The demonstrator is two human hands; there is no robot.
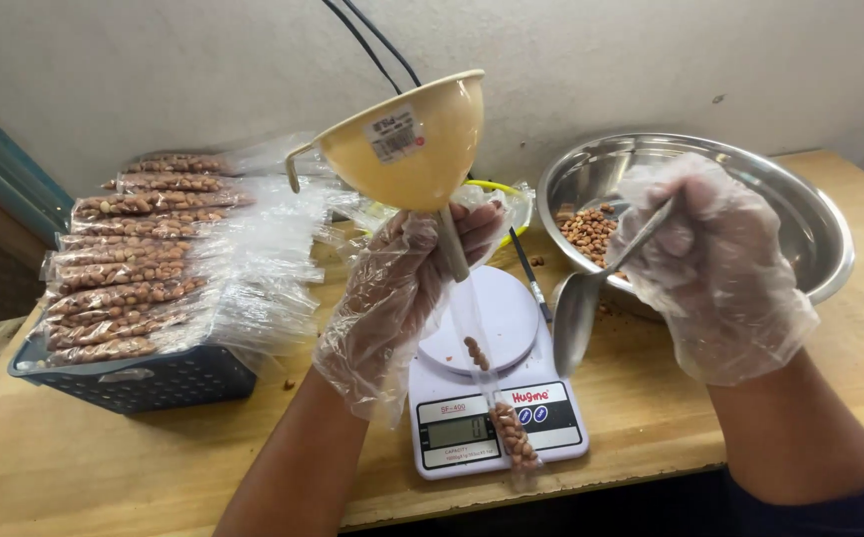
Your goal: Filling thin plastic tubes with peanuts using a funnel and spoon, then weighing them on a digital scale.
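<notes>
Now the left hand (402, 288) grips the funnel (407, 139) and a thin bag (497, 398) under it. The bag hangs over the scale (497, 388), with only a few nuts at its bottom. At three o'clock, the right hand (715, 268) holds a spoon (581, 308) by the bowl (810, 219). At nine o'clock, many full bags (134, 268) lie in a basket (144, 378).

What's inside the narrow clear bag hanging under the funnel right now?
Peanuts fill the bottom of the narrow clear bag, with a few more partway down. The bag's mouth is hidden under the left hand gripping the funnel spout.
</notes>
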